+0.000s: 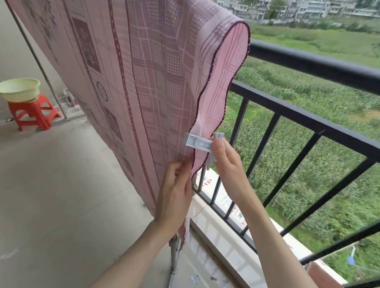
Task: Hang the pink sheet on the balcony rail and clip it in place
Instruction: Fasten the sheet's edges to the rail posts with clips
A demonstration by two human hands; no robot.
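The pink patterned sheet (132, 58) hangs draped over the black balcony rail (322, 67), its side edge falling in folds. A pale grey-blue plastic clip (198, 142) sits across that hanging edge at mid height. My right hand (225, 161) grips the clip's handle end on the rail side. Just below the clip, my left hand (175, 192) pinches the edge of the sheet, holding the layers together. The part of the rail under the sheet is hidden.
A pale green basin (16, 88) sits on a red plastic stool (34, 114) at the far left of the concrete balcony floor. Black vertical bars (292, 168) run below the rail. A metal pole (172, 267) stands by the low tiled ledge.
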